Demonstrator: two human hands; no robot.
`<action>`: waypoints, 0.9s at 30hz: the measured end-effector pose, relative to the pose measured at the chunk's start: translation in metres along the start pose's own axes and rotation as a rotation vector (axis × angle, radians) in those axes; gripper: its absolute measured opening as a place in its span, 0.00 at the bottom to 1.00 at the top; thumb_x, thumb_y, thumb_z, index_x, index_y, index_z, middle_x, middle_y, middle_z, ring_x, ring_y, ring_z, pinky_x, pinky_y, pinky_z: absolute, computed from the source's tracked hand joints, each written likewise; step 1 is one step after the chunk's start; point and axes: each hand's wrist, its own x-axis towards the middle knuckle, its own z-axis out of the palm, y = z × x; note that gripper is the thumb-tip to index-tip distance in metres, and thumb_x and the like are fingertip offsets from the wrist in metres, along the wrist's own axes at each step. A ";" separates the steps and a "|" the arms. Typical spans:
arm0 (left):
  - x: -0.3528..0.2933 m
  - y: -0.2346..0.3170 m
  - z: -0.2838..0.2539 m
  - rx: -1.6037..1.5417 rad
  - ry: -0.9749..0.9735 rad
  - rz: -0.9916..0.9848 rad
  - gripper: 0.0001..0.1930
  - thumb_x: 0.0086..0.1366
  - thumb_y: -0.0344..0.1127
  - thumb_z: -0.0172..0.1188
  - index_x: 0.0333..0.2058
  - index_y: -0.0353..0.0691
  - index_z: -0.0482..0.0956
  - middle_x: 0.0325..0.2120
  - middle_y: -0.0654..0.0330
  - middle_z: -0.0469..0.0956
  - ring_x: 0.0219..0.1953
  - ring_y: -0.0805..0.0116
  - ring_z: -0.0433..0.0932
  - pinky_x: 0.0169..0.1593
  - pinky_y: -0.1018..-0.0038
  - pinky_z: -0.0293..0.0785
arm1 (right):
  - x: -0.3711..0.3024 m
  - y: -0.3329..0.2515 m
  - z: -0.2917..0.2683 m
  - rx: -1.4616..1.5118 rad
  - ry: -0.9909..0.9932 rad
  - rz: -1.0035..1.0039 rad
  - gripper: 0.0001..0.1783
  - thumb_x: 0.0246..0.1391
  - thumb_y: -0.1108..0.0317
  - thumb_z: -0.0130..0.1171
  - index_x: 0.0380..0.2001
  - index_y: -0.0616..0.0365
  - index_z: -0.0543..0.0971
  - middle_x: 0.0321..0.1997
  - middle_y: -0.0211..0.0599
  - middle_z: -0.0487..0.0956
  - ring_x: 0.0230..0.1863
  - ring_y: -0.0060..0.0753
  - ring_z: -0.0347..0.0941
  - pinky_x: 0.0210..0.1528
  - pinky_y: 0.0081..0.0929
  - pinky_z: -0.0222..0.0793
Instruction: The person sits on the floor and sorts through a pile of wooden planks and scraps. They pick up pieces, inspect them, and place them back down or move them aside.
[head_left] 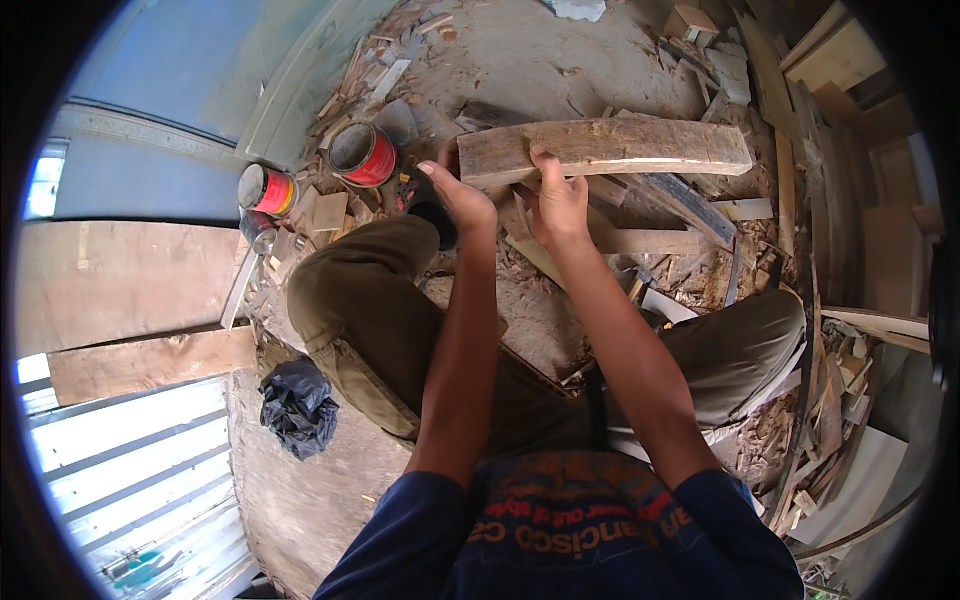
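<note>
A thick, slightly curved wooden block [640, 148] lies crosswise in front of me, raised above the floor. My right hand [562, 208] grips it left of its middle, thumb against the near face and the other fingers curled beneath. At the block's left end is my left hand [468, 204]. Its thumb sticks out away from the wood, while its fingers reach behind that end and are partly hidden. Below the block, a dark narrow strip of wood [685, 208] and a pale board [650, 242] rest among the scraps.
Two red cans, one open-topped [362, 155] and one smaller [266, 190], stand left beyond my knee. A crumpled black plastic bag [300, 408] sits on the floor at left. Wood chips and offcuts [770, 440] surround my right leg. Long planks [785, 190] line the right side.
</note>
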 end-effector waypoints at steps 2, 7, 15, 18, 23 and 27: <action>0.002 -0.004 -0.004 -0.014 -0.004 0.014 0.50 0.66 0.77 0.26 0.52 0.29 0.73 0.50 0.50 0.76 0.54 0.59 0.71 0.62 0.64 0.61 | -0.002 -0.005 0.002 -0.031 -0.019 0.023 0.33 0.50 0.59 0.68 0.52 0.65 0.66 0.52 0.46 0.73 0.49 0.45 0.75 0.53 0.50 0.72; 0.004 -0.008 -0.003 -0.042 0.039 -0.015 0.52 0.65 0.78 0.27 0.50 0.27 0.74 0.47 0.50 0.77 0.53 0.59 0.72 0.61 0.65 0.62 | 0.004 -0.005 -0.004 -0.021 -0.054 0.046 0.31 0.52 0.58 0.67 0.52 0.64 0.68 0.52 0.46 0.73 0.51 0.47 0.75 0.55 0.53 0.71; 0.004 -0.014 -0.002 -0.194 0.077 -0.084 0.52 0.66 0.77 0.27 0.53 0.27 0.74 0.49 0.50 0.77 0.54 0.58 0.72 0.62 0.66 0.62 | 0.004 -0.007 -0.006 -0.021 -0.093 0.023 0.30 0.55 0.58 0.64 0.54 0.64 0.68 0.54 0.43 0.73 0.53 0.47 0.75 0.55 0.53 0.72; 0.003 -0.013 -0.002 -0.150 0.043 -0.036 0.50 0.68 0.75 0.27 0.53 0.27 0.74 0.49 0.50 0.77 0.54 0.58 0.72 0.61 0.66 0.62 | 0.003 -0.007 -0.006 -0.046 -0.104 0.018 0.31 0.55 0.58 0.64 0.55 0.64 0.67 0.54 0.43 0.73 0.53 0.47 0.74 0.54 0.53 0.73; 0.001 0.031 0.019 0.028 -0.111 0.278 0.39 0.74 0.64 0.31 0.47 0.29 0.77 0.42 0.54 0.79 0.45 0.64 0.75 0.55 0.67 0.67 | 0.013 0.001 -0.015 -0.074 -0.133 0.008 0.31 0.54 0.58 0.64 0.56 0.63 0.67 0.55 0.45 0.72 0.53 0.47 0.74 0.54 0.53 0.73; -0.002 0.052 0.021 0.420 -0.255 0.315 0.29 0.77 0.53 0.37 0.43 0.33 0.79 0.35 0.56 0.80 0.38 0.64 0.75 0.46 0.68 0.70 | 0.018 0.008 -0.017 -0.101 -0.060 -0.060 0.31 0.54 0.58 0.65 0.55 0.63 0.68 0.55 0.45 0.73 0.53 0.46 0.73 0.54 0.52 0.73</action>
